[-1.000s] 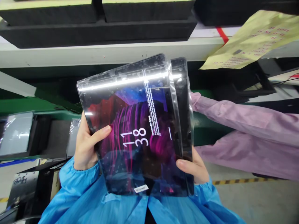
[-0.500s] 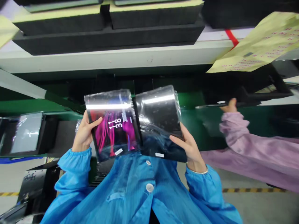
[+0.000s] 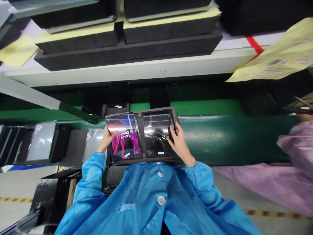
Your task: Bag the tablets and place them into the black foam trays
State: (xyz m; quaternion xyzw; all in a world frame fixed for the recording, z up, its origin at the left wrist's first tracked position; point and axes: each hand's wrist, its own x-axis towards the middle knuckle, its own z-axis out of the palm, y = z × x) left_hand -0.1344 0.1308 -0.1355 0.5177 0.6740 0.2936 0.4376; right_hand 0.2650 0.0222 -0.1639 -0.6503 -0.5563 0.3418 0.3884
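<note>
My left hand (image 3: 107,139) grips the left edge of a film-wrapped tablet (image 3: 127,143) with a pink and blue screen reading 11 38, its thumb on the front. This tablet lies slightly tilted over the left part of a dark tray (image 3: 140,115). A second wrapped tablet (image 3: 157,143), with a dark glossy face and a small white label, lies in the tray's right part. At its right edge is my right hand (image 3: 181,143), thumb and a finger on the face; the other fingers are partly hidden.
Dark panels (image 3: 158,97) lie behind the tray on the green bench (image 3: 220,137). To the left are wrapped tablets (image 3: 41,140) in dark holders. A white shelf (image 3: 146,72) with black foam blocks (image 3: 168,31) crosses above. At right is a co-worker's pink sleeve (image 3: 295,140).
Both tablets have moved forward, away from my body, and down onto the dark tray, which now shows around them. The view has shifted, and the co-worker's arm sits farther right.
</note>
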